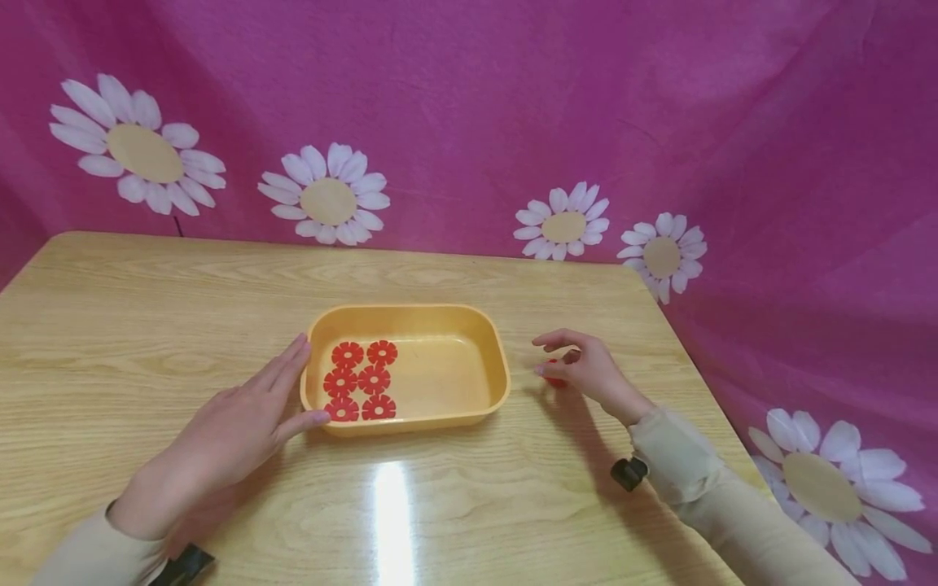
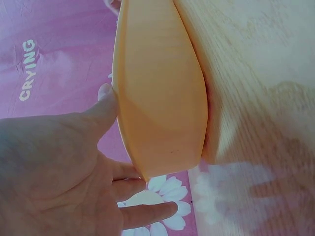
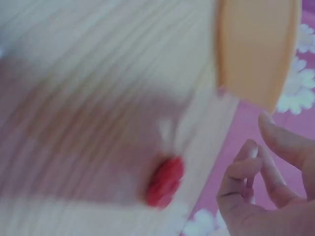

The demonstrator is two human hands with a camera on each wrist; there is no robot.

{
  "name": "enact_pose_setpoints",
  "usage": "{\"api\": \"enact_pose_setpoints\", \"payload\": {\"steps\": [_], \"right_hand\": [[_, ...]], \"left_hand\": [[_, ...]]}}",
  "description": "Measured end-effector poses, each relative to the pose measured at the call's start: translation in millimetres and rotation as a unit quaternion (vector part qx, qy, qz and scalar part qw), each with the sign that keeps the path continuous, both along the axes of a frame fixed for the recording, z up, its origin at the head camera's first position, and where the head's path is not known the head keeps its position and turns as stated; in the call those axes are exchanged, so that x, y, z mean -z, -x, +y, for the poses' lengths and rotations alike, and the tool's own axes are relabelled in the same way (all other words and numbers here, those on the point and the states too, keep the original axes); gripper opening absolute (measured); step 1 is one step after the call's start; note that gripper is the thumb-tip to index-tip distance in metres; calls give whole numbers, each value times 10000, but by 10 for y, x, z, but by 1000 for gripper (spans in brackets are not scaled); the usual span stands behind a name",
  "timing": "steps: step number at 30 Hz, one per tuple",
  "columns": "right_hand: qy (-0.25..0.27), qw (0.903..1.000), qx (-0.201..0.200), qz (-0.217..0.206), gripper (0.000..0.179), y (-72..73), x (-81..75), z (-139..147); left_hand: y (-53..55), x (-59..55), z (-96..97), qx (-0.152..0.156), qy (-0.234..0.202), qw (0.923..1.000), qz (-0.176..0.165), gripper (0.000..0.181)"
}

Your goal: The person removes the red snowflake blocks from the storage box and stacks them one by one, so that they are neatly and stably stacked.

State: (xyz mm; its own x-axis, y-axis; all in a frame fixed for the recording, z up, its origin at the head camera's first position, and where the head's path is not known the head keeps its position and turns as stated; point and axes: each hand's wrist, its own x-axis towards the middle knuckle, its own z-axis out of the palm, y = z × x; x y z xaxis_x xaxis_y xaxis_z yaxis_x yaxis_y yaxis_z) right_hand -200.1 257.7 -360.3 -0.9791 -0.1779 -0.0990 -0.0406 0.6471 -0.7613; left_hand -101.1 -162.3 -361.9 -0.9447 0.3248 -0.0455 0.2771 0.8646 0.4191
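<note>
A yellow-orange plastic tray (image 1: 440, 425) sits on the table. Several red notched flower-shaped discs (image 1: 374, 379) lie in its left part, in two columns. My left hand (image 1: 238, 427) rests against the tray's left end, fingers straight along the rim and thumb at the front left corner; the left wrist view shows the thumb tip (image 2: 106, 92) touching the rim. Right of the tray, my right hand (image 1: 586, 370) hovers low with fingers loosely bent and thumb apart from them. Beneath it on the tabletop is a small red piece (image 3: 165, 183), blurred and separate from the fingers in the right wrist view.
The wood-grain table (image 1: 469, 513) ends at a back edge and a slanting right edge. Behind and to the right hangs a magenta cloth (image 1: 454, 106) with large white daisies. Dark wrist straps (image 1: 628, 473) show at the sleeves.
</note>
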Motion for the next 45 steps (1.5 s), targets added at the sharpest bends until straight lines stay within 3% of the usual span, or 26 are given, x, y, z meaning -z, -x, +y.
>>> {"api": "enact_pose_setpoints", "payload": {"steps": [10, 19, 29, 40, 45], "right_hand": [[1073, 9919, -677, 93, 38, -4, -202, -634], [1441, 9757, -1623, -298, 38, -28, -73, -1285], [747, 9666, -2351, -694, 32, -108, 118, -1691], [68, 9573, -2795, -740, 31, -94, 167, -1747], [-120, 9575, -2782, -757, 31, -76, 169, -1769]], "left_hand": [[0, 15, -7, 79, -3, 9999, 124, 93], [-5, 8, -6, 81, -56, 9999, 129, 91], [7, 5, -12, 58, 5, 10000, 59, 95], [6, 0, -4, 47, 28, 10000, 47, 96], [7, -2, -3, 56, 20, 10000, 66, 95]]}}
